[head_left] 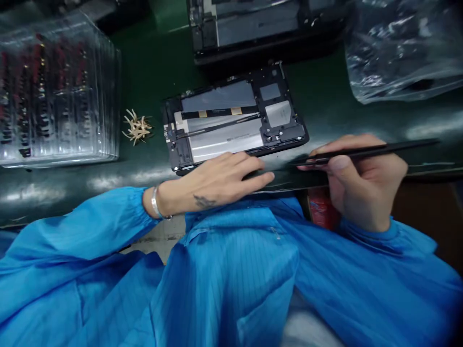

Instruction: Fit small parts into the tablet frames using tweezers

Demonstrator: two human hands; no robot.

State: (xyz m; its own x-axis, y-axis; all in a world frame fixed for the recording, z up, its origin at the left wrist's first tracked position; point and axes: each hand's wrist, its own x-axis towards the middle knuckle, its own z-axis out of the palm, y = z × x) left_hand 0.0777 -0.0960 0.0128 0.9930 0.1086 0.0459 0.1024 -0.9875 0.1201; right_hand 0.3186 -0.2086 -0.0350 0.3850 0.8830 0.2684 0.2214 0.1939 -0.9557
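- Opened device [259,91] sits by the desk's [325,118] front edge, bare green surface off to its right!
- Silver panel's [224,144] tiny print: too small to read.
- Left hand [220,183], fingers loosely parted, empty, right at the device's near edge.
- Right hand [365,178], fingers pinching black tweezers [390,147], near its lower-right corner.

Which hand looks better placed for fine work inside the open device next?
Right, I'd judge: the right hand grips a slim black tool, tip near the open device. The left hand shows no tool, resting by the near edge.
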